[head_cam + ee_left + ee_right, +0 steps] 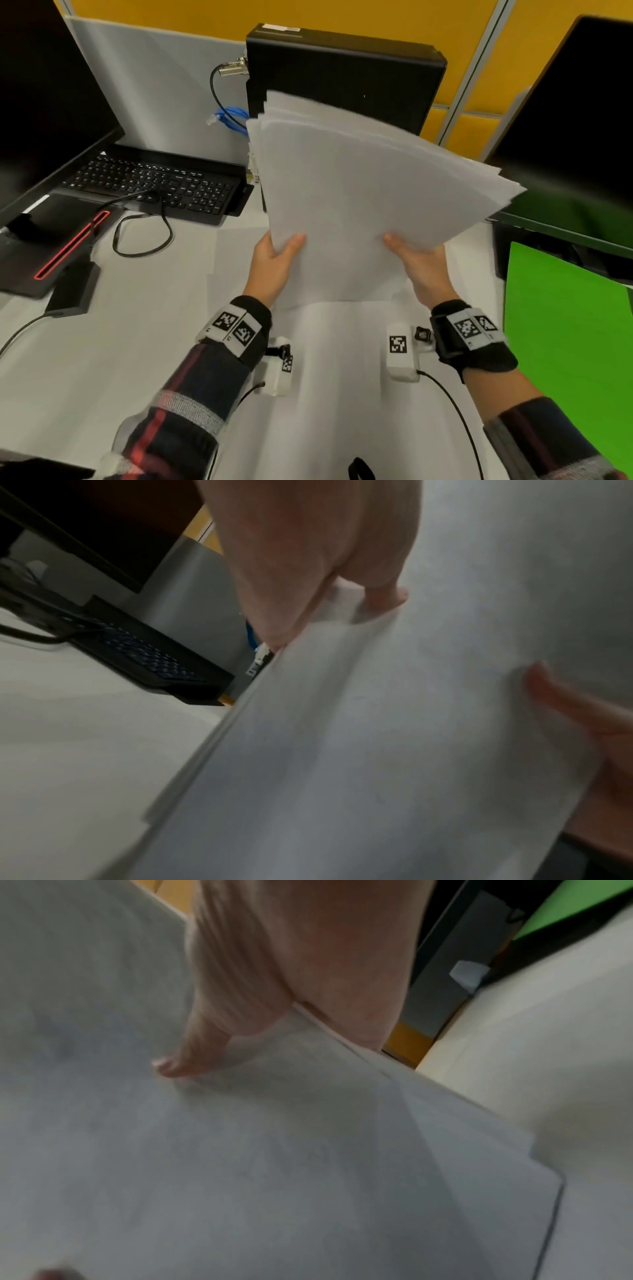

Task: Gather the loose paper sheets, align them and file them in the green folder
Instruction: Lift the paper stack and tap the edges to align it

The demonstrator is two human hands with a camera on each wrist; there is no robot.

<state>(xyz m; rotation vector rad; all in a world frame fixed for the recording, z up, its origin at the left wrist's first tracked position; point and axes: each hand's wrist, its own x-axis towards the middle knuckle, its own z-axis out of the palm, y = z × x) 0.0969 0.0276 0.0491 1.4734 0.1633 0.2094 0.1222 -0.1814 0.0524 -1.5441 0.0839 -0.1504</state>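
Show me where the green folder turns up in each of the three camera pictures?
Head view: the flat bright green folder lies at the right edge, on the white desk.
Left wrist view: not in it.
Right wrist view: a green strip in the top right corner.
Shared landmark: the white paper stack, held by both hands in every view.
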